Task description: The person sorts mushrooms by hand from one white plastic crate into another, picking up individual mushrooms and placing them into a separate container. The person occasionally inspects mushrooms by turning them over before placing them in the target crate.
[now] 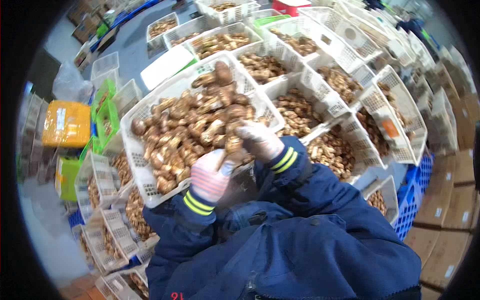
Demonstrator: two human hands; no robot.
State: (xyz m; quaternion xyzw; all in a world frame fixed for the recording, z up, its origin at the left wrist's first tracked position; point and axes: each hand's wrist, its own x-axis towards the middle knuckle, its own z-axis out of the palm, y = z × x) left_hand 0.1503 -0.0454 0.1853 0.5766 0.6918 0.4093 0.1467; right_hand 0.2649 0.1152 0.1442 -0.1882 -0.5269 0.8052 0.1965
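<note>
A brown mushroom point(233, 144) with a pale stem is held between my two hands over the near edge of a white plastic crate point(139, 161). My left hand point(210, 175), in a striped knit glove, grips it from the lower left. From the right, my right hand point(261, 140), in a whitish glove, closes on its side; blur hides the exact fingertip contact. Heaped mushrooms point(183, 131) with brown caps and golden stems fill much of the crate. A larger dark-capped mushroom point(224, 73) lies on the heap towards the far corner.
White perforated crates of mushrooms point(296, 112) crowd the right and far side. More crates point(107, 225) stand at lower left, below a yellow wrapped box point(66, 123) and green baskets point(107, 120). A white lid point(167, 65) lies beyond my crate. Cardboard boxes point(444, 202) are stacked far right.
</note>
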